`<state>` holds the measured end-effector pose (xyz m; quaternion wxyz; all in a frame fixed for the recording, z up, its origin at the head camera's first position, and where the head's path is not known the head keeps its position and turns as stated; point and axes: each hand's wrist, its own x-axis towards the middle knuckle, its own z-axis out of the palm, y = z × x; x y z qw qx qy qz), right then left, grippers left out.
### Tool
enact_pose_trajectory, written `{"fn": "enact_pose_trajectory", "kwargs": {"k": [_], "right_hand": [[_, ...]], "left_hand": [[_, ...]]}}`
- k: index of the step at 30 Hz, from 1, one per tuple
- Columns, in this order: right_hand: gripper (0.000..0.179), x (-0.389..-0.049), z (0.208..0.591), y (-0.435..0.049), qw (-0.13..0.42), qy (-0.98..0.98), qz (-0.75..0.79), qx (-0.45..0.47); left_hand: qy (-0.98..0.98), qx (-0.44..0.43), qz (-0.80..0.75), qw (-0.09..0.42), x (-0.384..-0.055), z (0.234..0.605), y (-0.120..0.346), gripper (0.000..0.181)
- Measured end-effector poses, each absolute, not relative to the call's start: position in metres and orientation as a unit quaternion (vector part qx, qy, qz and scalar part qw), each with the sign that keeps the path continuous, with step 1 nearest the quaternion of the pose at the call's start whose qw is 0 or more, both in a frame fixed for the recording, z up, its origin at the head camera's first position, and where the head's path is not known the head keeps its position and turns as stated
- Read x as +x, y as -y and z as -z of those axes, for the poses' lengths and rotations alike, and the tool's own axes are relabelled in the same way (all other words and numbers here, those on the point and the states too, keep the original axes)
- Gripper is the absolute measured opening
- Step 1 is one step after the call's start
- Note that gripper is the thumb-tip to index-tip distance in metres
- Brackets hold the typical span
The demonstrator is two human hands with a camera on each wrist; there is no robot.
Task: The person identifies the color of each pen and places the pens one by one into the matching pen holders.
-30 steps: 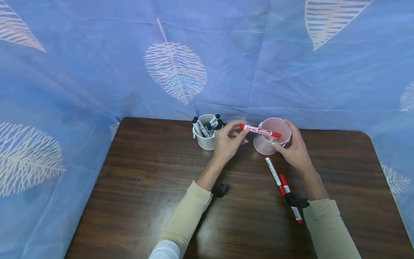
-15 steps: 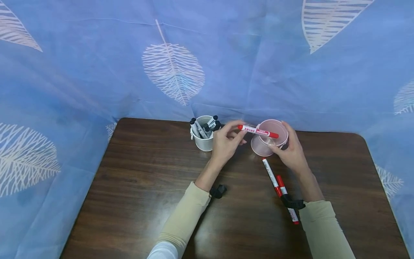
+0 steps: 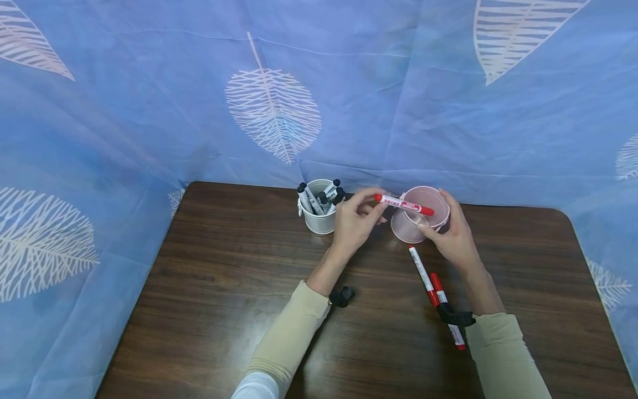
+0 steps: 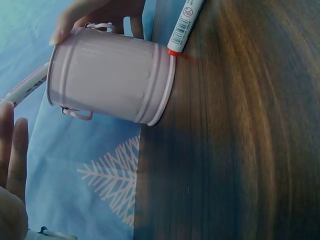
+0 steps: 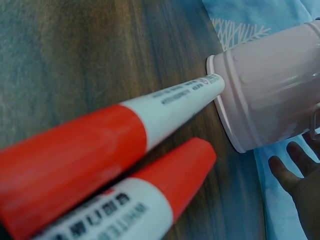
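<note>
My left hand (image 3: pixel 354 221) pinches a red-capped whiteboard marker (image 3: pixel 404 204) between thumb and fingers, and the marker lies slantwise over the mouth of a pink bucket (image 3: pixel 406 226). Its red end overlaps the bucket's opening in the head view. My right hand (image 3: pixel 456 233) holds the bucket by its right side, thumb near the front of the rim. In the left wrist view the bucket (image 4: pixel 107 75) stands on its base, small handles on its sides, with the marker (image 4: pixel 29 86) at its rim. The right wrist view shows the right fingers (image 5: pixel 285 175) beside the bucket's wall.
Two more red markers lie on the wooden table (image 3: pixel 209 299): one (image 3: pixel 421 271) reaches to the bucket's base, the other (image 3: pixel 455 335) is partly behind the right wrist strap. A white bucket (image 3: pixel 319 221) of black-capped markers stands left. Blue leaf-patterned cloth (image 3: pixel 349 111) hangs behind.
The head view shifts slightly. Relative to the pink bucket, the left hand and its marker have edged a little to the right; the right hand keeps its hold.
</note>
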<state>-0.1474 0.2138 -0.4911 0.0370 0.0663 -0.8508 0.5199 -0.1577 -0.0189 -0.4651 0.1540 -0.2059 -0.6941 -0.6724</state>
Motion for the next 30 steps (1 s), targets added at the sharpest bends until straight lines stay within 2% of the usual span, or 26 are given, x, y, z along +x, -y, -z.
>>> {"fn": "enact_pose_trajectory", "kwargs": {"k": [10,15,22,30], "right_hand": [[0.088,-0.145,0.489,-0.214,0.019,0.85,-0.523,0.058],[0.088,-0.145,0.491,-0.215,0.022,0.846,-0.529,0.067],[0.088,-0.145,0.491,-0.215,0.031,0.845,-0.53,0.07],[0.087,-0.145,0.493,-0.214,0.032,0.845,-0.529,0.064]], "left_hand": [[0.7,-0.202,0.675,0.116,-0.16,0.468,0.012,0.025],[0.709,-0.207,0.664,0.115,-0.16,0.471,0.011,0.026],[0.724,-0.217,0.648,0.095,-0.17,0.497,0.005,0.029],[0.744,-0.24,0.611,0.122,-0.17,0.508,0.007,0.037]]}}
